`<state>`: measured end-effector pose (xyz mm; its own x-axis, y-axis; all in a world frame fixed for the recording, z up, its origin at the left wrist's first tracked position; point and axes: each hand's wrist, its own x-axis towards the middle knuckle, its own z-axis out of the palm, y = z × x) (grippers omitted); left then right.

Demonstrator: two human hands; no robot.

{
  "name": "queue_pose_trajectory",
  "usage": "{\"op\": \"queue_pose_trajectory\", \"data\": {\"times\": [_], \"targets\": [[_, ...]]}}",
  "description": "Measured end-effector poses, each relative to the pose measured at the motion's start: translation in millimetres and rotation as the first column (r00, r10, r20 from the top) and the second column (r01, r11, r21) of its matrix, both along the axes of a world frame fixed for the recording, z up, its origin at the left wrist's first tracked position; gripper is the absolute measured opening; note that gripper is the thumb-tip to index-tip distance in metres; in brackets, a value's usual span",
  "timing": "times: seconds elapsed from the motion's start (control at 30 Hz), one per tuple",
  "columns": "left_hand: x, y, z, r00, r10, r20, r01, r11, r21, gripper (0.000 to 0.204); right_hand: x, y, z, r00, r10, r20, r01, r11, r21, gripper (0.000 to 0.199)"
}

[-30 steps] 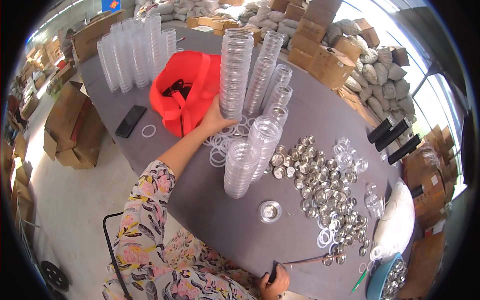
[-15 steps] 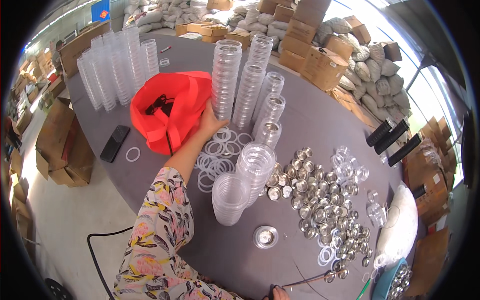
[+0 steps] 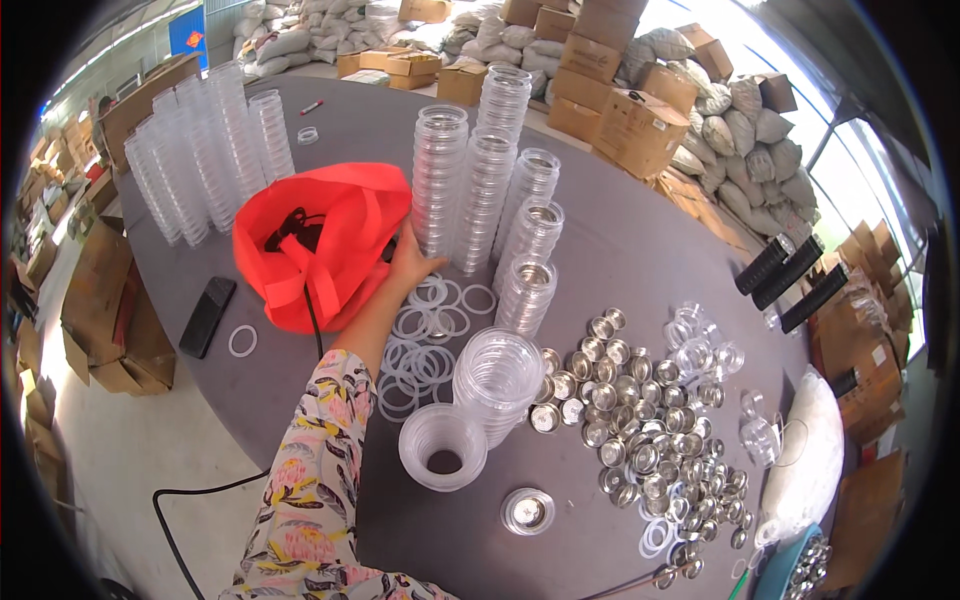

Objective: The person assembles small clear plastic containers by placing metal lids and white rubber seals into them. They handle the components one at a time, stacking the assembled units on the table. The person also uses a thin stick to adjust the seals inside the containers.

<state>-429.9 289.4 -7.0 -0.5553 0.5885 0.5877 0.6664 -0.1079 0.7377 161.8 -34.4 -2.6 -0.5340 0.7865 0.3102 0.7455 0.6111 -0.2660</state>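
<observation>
My left hand (image 3: 408,262) reaches over the table between the red fabric bag (image 3: 340,220) and a tall stack of clear plastic cups (image 3: 437,185). Its thumb lies across the foot of that stack and its fingers curve round the left side, partly hidden. More stacks of clear cups (image 3: 487,200) stand close on the right, and flat white rings (image 3: 425,365) lie scattered just below the hand. Nearer to me are two leaning cup stacks, the front one (image 3: 443,425) with its mouth turned toward me. My right hand is out of sight.
Small silver metal caps (image 3: 640,425) spread in a heap on the right. A white sack (image 3: 803,450) and a blue container (image 3: 775,572) sit by the right edge. At left lie a black phone (image 3: 208,316) and further cup stacks (image 3: 205,160). A black cable (image 3: 215,490) hangs beside the table.
The view has shifted slightly. The stack at my left hand stands a little lower against its neighbours. My right hand, earlier at the lower edge, has left the picture.
</observation>
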Motion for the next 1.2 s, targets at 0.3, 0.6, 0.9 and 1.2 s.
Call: {"op": "queue_pose_trajectory", "data": {"times": [0.3,0.6,0.9,1.2], "targets": [[6.0,-5.8,9.8,0.991,-0.087,0.106,0.093,0.994,-0.056,0.115,-7.1,-6.2,12.0,0.999,-0.014,0.03,0.012,0.996,0.09,0.041],[23.3,-32.1,39.7,0.961,-0.154,0.23,0.194,0.968,-0.162,0.097,3.4,-3.3,1.0,0.998,0.04,-0.053,-0.039,0.999,0.024,0.043],[117.7,-171.5,95.3,0.655,-0.503,0.563,0.23,0.843,0.486,0.056,-1.4,-5.1,-3.8,0.99,0.008,-0.138,0.012,0.989,0.146,0.032],[241.5,-260.3,3.7,0.878,-0.325,0.351,0.344,0.939,0.01,0.088,-1.0,-0.5,-9.2,0.972,0.045,-0.231,0.006,0.977,0.212,0.033]]}}
